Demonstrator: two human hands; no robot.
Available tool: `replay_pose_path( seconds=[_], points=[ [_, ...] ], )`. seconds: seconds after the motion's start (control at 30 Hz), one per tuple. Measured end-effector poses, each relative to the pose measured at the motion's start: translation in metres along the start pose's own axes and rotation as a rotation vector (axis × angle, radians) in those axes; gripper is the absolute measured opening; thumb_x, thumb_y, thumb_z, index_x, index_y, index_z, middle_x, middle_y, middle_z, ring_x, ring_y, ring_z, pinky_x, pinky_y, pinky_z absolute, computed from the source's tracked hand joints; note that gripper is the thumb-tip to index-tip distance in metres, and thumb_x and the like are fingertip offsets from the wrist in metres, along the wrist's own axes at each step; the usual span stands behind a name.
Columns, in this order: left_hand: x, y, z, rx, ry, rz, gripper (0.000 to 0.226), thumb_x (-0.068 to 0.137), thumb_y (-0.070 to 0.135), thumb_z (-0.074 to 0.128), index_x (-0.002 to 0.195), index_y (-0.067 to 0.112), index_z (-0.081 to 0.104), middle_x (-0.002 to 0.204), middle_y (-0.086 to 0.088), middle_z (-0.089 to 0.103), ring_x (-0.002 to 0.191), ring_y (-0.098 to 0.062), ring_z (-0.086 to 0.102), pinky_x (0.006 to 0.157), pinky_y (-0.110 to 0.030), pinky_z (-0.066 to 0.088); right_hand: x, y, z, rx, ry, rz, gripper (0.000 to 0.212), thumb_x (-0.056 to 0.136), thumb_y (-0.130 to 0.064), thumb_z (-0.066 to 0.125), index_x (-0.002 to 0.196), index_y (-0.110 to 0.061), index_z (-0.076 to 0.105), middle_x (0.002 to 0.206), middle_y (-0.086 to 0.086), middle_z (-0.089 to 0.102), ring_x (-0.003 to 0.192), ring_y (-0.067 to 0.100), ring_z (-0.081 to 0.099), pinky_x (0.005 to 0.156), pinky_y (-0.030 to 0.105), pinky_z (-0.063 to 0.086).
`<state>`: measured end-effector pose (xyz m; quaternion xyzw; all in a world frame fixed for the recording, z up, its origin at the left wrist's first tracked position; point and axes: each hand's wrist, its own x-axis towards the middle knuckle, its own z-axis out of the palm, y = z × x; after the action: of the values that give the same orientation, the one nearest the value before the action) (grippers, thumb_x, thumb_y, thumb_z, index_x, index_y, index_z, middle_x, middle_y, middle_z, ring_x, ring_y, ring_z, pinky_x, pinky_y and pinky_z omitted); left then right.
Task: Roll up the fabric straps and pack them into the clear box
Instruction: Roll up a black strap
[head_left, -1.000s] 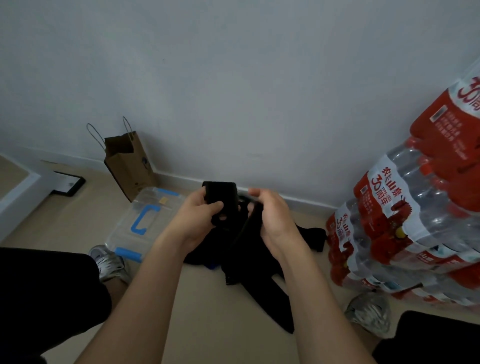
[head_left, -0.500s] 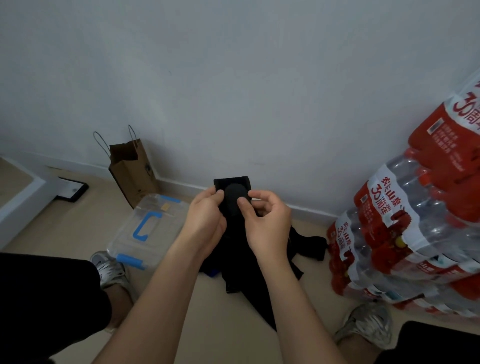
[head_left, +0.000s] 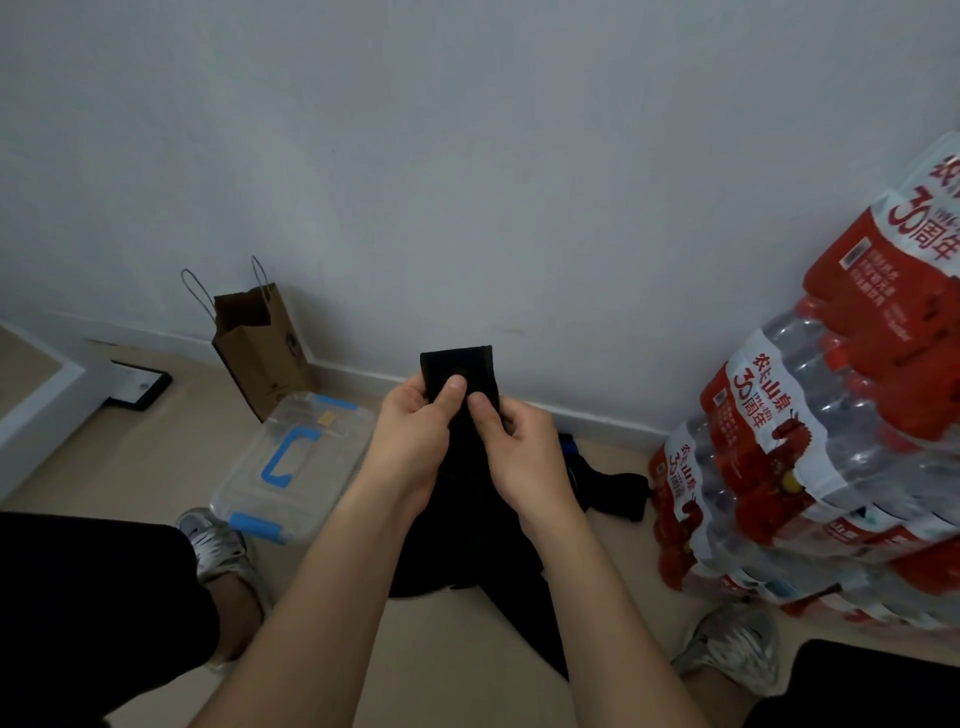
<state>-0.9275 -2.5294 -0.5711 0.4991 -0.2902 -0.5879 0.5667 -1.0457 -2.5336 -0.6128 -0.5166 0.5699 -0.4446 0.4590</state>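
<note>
I hold one black fabric strap (head_left: 457, 366) upright in front of me, its flat end sticking up above my thumbs. My left hand (head_left: 413, 436) grips its left side with the thumb pressed on the front. My right hand (head_left: 519, 447) pinches its right side, thumb beside the other thumb. The rest of the strap hangs down behind my hands. A pile of black straps (head_left: 613, 486) lies on the floor under my forearms. The clear box (head_left: 296, 462), lid on with blue handle and clips, sits on the floor to the left.
A brown paper bag (head_left: 260, 348) stands against the wall behind the box. Stacked packs of red-labelled water bottles (head_left: 810, 467) fill the right side. My shoes (head_left: 218, 545) and knees frame the floor space. A dark flat item (head_left: 137, 384) lies at far left.
Both hands have come together on the strap and raised its end upright. My thumbs now press side by side on its front, where before the hands were apart.
</note>
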Motion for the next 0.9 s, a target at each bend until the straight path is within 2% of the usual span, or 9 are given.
replay_pose_path(
  seconds=[0.07,0.2,0.33,0.43,0.53,0.63,0.7,0.8,0.9],
  points=[
    [0.000,0.005,-0.005,0.125,0.027,0.039,0.014,0.105,0.005,0.066,0.114,0.002,0.075,0.100,-0.015,0.082,0.093,-0.028,0.080,0.082,-0.036,0.066,0.004,0.005,-0.006,0.020,-0.027,-0.004,0.029,0.102,-0.045,0.062,0.096,-0.023,0.081,0.088,0.002,0.082,0.085,0.026,0.080,0.080,0.052,0.065],
    [0.003,0.007,-0.017,0.622,0.274,0.281,0.014,0.100,0.009,0.071,0.113,0.010,0.065,0.104,-0.009,0.074,0.095,-0.024,0.072,0.094,-0.051,0.060,0.009,0.007,-0.013,0.098,0.019,0.037,0.025,0.092,-0.041,0.069,0.097,-0.023,0.085,0.089,-0.003,0.083,0.084,0.015,0.079,0.082,0.041,0.065],
    [0.000,0.010,-0.025,1.129,-0.194,0.511,0.090,0.072,-0.015,0.045,0.147,0.035,0.053,0.171,0.006,0.028,0.148,-0.020,0.030,0.119,-0.044,0.029,0.014,0.007,-0.021,-0.033,0.140,-0.019,0.041,0.089,-0.053,0.066,0.078,-0.015,0.076,0.062,-0.001,0.067,0.056,0.012,0.055,0.056,0.030,0.042],
    [-0.001,0.006,-0.020,1.186,-0.359,0.555,0.092,0.081,-0.016,0.048,0.155,0.039,0.052,0.176,0.016,0.020,0.158,-0.025,0.025,0.125,-0.050,0.027,0.011,0.002,-0.023,-0.141,0.090,-0.055,0.036,0.096,-0.051,0.060,0.070,-0.030,0.071,0.053,-0.008,0.059,0.049,0.008,0.050,0.048,0.027,0.037],
    [0.000,0.005,-0.016,1.091,-0.314,0.680,0.070,0.086,-0.020,0.052,0.140,0.021,0.070,0.163,0.002,0.050,0.151,-0.025,0.046,0.124,-0.028,0.032,0.007,-0.005,-0.028,-0.102,-0.040,-0.026,0.039,0.105,-0.046,0.059,0.081,-0.020,0.075,0.069,0.012,0.071,0.063,0.024,0.065,0.061,0.038,0.045],
    [0.004,0.012,-0.023,1.112,-0.251,0.667,0.059,0.092,-0.016,0.053,0.131,0.021,0.077,0.145,0.006,0.068,0.146,-0.019,0.052,0.112,-0.008,0.030,0.002,-0.015,-0.038,0.002,-0.171,0.115,0.057,0.097,-0.063,0.066,0.089,-0.009,0.080,0.076,0.019,0.074,0.067,0.034,0.070,0.068,0.039,0.051],
    [0.005,0.013,-0.028,1.062,-0.184,0.693,0.046,0.096,-0.011,0.058,0.124,0.018,0.080,0.126,0.006,0.077,0.128,-0.015,0.066,0.101,-0.009,0.040,-0.001,-0.020,-0.048,0.122,-0.269,0.257,0.060,0.089,-0.066,0.078,0.089,-0.005,0.081,0.075,0.020,0.074,0.059,0.027,0.071,0.060,0.032,0.055],
    [0.008,0.009,-0.035,1.000,-0.115,0.669,0.026,0.102,0.000,0.061,0.112,0.016,0.080,0.085,0.017,0.075,0.084,-0.008,0.071,0.076,-0.014,0.049,-0.005,-0.027,-0.064,0.380,-0.421,0.277,0.036,0.088,-0.038,0.087,0.103,-0.005,0.083,0.090,0.021,0.079,0.073,0.027,0.077,0.066,0.033,0.063],
    [0.015,-0.004,-0.044,0.989,-0.095,0.493,0.018,0.106,0.008,0.059,0.099,0.016,0.074,0.085,0.003,0.076,0.078,-0.008,0.070,0.070,-0.034,0.053,-0.005,-0.032,-0.078,0.554,-0.365,0.165,0.012,0.090,-0.021,0.077,0.095,-0.011,0.082,0.079,0.012,0.073,0.063,0.021,0.070,0.059,0.029,0.058]
  ],
)
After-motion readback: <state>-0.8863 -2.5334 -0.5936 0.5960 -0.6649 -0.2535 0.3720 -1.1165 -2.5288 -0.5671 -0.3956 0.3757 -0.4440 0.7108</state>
